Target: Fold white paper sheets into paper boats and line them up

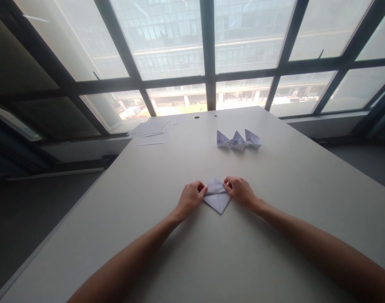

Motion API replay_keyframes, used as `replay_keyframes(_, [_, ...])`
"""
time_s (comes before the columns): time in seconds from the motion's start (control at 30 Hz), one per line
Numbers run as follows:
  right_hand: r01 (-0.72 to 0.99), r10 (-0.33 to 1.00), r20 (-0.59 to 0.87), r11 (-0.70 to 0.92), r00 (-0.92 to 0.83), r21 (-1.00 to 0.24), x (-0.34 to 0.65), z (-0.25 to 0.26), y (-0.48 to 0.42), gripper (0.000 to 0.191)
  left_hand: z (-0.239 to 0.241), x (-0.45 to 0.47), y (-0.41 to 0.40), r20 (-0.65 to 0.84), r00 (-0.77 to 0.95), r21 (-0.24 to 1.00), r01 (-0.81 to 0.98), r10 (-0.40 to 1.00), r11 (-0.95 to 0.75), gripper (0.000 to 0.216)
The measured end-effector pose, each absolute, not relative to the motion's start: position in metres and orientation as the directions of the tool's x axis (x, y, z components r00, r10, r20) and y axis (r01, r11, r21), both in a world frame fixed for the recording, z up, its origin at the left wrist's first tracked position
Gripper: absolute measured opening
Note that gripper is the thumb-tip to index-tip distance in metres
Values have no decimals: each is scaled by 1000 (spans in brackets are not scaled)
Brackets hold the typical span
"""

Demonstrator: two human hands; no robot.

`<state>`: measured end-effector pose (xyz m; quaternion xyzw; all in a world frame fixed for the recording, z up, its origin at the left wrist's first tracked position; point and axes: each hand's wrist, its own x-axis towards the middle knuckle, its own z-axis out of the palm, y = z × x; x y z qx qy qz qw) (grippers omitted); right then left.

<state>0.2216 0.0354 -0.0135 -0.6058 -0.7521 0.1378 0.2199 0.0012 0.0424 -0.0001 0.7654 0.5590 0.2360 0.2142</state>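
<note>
A piece of folded white paper (218,202) lies on the table in front of me, diamond-shaped, with a crease across its middle and one corner pointing towards me. My left hand (192,195) pinches its left corner between thumb and fingers. At the opposite side, my right hand (239,190) has its fingers closed on the upper right edge of the same paper. Both wrists rest low over the tabletop.
Several folded paper boats (238,142) stand in a row farther back, right of centre. Loose white sheets (151,131) lie at the far left of the white table (179,160). Large windows with dark frames (208,54) rise beyond the far edge.
</note>
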Motion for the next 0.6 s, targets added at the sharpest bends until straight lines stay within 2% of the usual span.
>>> replay_keyframes(0.2, [868,970,184,225,-157,-443,220,-12,33,17,-5,2,41,196,282,501,794,939,-343,9])
replay_keyframes(0.37, [879,964,217,233,-152,-417,221,-14,35,17,-4,2,40,172,277,530,783,945,-326,19])
replay_keyframes(0.47, [872,964,212,240,-162,-426,222,-15,37,17,-2,-2,38,170,312,553,755,935,-352,15])
replay_keyframes(0.6, [866,963,213,247,-167,-434,223,-16,39,16,-1,-6,41,130,293,466,825,947,-320,21])
